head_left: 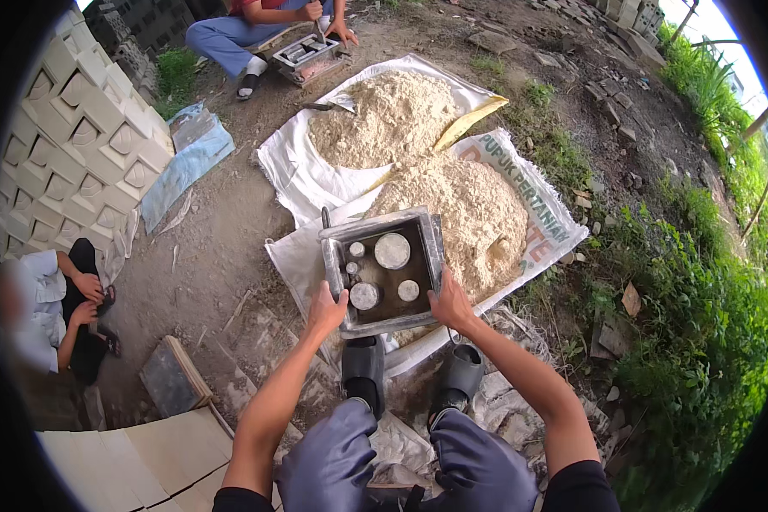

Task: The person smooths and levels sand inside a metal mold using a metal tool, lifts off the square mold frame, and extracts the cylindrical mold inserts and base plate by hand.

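Note:
Between my two hands is a square grey metal mould, its inside showing several round upright plugs of different sizes, the largest a pale disc near its far side. My left hand grips the mould's left wall near the front corner, thumb on the rim. On the opposite wall, my right hand holds it the same way. The mould is in front of my feet, over the near edge of a white woven sack. Just beyond it rises a heap of pale sandy powder.
A second powder heap lies farther off with a trowel in it. Patterned blocks are stacked at left, near a seated person. Another person works a mould at the back. Pale slabs lie front left; plants grow at right.

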